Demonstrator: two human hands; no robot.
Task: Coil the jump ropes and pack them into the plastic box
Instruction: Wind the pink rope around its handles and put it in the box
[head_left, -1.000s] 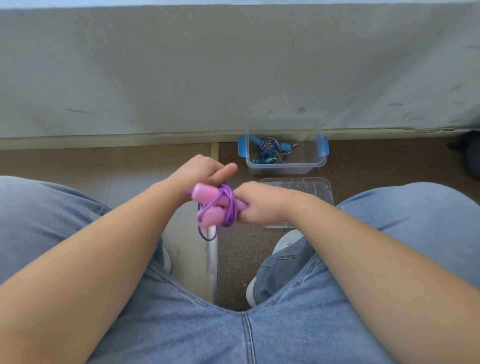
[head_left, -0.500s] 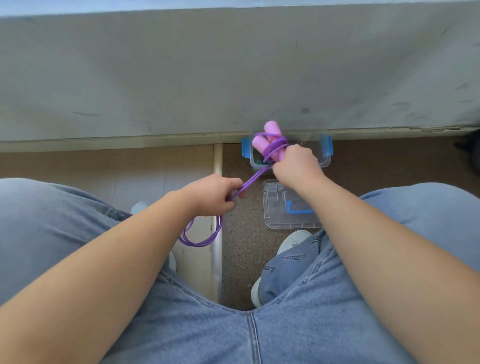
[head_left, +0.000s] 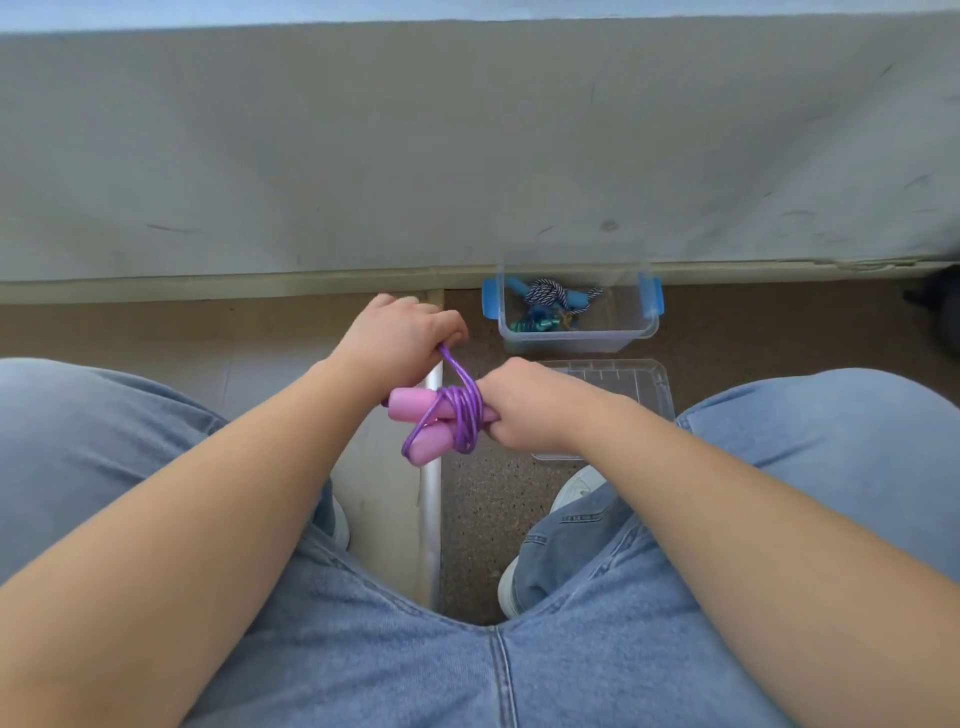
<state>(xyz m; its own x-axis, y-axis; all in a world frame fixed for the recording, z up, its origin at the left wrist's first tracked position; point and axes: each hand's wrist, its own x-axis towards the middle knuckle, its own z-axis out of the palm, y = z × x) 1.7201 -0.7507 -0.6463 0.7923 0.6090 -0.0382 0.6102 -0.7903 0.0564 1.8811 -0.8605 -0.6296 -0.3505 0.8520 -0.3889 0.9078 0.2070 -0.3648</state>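
Fists: left hand, right hand.

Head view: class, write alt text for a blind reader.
A person's right hand grips a jump rope's pink handles while the left hand holds its purple cord wound around them. An open plastic box with other ropes sits on the floor ahead.

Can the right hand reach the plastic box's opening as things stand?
Probably yes: the plastic box stands open just beyond the right hand, its lid flat on the floor; nothing covers the opening.
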